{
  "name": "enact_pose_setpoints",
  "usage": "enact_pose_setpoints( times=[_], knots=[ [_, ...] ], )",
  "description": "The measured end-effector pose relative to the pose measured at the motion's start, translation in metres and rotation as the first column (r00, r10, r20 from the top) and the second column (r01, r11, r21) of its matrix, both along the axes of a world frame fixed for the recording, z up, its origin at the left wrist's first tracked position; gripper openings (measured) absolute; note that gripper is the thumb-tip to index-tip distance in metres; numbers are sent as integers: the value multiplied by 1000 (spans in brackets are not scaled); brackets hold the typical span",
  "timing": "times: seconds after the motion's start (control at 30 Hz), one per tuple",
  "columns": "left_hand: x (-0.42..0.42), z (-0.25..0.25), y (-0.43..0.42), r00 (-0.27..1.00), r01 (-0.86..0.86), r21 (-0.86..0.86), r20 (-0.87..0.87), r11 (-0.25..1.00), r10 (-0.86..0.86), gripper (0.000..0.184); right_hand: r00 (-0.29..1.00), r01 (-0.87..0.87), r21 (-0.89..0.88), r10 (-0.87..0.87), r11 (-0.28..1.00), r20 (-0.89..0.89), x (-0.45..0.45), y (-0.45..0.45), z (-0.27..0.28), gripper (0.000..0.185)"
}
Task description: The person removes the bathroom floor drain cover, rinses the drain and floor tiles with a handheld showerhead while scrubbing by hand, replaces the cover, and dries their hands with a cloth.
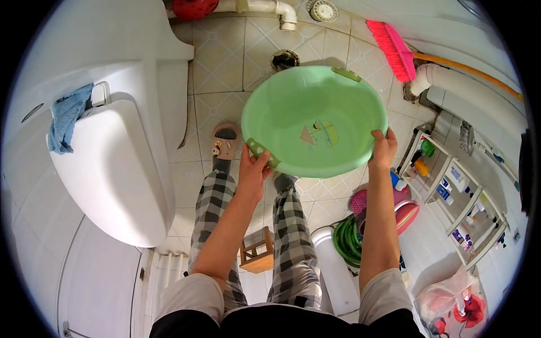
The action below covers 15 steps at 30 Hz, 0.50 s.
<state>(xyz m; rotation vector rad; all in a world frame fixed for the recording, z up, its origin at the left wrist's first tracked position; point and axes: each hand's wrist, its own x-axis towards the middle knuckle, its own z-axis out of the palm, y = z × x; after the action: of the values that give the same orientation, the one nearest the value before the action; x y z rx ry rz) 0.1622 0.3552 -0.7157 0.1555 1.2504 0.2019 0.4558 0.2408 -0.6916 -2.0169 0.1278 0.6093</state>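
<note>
A large light-green plastic basin [282, 121] with a printed picture on its bottom is held out over the tiled floor. My left hand [253, 172] grips its near-left rim at a darker green handle patch. On the right side of the rim, my right hand [384, 147] has its fingers wrapped over the edge. The basin is tilted so that its inside faces me. Below its far edge, a round floor drain hole [285, 59] partly shows.
A white toilet [112, 174] with a blue cloth [69, 118] stands left. At right are a pink broom [394, 50], a white pipe [468, 90], a bottle rack [451, 191] and a coiled green hose [346, 241]. A wooden stool [258, 256] sits behind my legs.
</note>
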Motion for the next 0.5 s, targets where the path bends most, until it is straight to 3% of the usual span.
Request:
enact_pose_setpoints(
  times=[0.2,0.33,0.5],
  knots=[
    [4,3,8,1000,7,9,10,1000,-7,73,1000,-29,32,28,999,11,8,11,1,33],
    [15,20,16,996,86,0,-32,996,-86,73,998,-17,104,11,994,62,9,25,0,50],
    [15,10,13,999,38,7,29,999,-38,69,996,-46,95,38,994,83,11,53,13,68]
  ],
)
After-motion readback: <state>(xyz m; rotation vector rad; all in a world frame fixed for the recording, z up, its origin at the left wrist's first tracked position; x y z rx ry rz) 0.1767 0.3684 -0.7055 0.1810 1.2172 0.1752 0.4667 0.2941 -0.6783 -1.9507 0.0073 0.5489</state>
